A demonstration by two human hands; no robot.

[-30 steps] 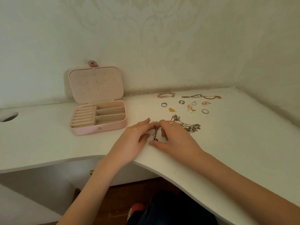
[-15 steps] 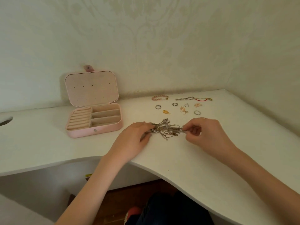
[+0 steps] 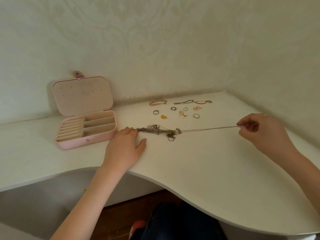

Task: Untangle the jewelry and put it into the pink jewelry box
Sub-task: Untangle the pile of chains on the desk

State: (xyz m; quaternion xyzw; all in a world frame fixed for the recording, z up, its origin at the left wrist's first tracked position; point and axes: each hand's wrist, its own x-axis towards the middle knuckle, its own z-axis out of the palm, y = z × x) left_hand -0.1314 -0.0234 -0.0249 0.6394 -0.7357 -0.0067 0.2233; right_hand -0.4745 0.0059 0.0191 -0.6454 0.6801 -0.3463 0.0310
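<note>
At the left of the frame, around mid-height, your pink jewelry box [image 3: 83, 135] sits open on the white desk [image 3: 207, 167], lid propped up against the wall, ring rolls on its left side and three long slots on its right, all of them bare as far as I can see. Just right of the box, your left hand [image 3: 124, 149] lies flat on the desk, fingers pretty much straight, fingertips pressing down on the left end of the tangled clump of chains [image 3: 155, 130]. That clump stretches rightward across the middle of the frame, and a thin silver chain [image 3: 207, 128] runs out of it, pulled taut toward the right. Above the clump, toward the wall, the sorted bits are laid out apart from each other: a pink bracelet [image 3: 158, 102], a silver bracelet [image 3: 183, 102], a red cord bracelet [image 3: 203, 101], plus a few rings and small gold pieces under those. At the right of the frame, your right hand [image 3: 259, 130] is raised a bit off the desk, fingers curled, thumb and forefinger pinching the end of that silver chain.
</note>
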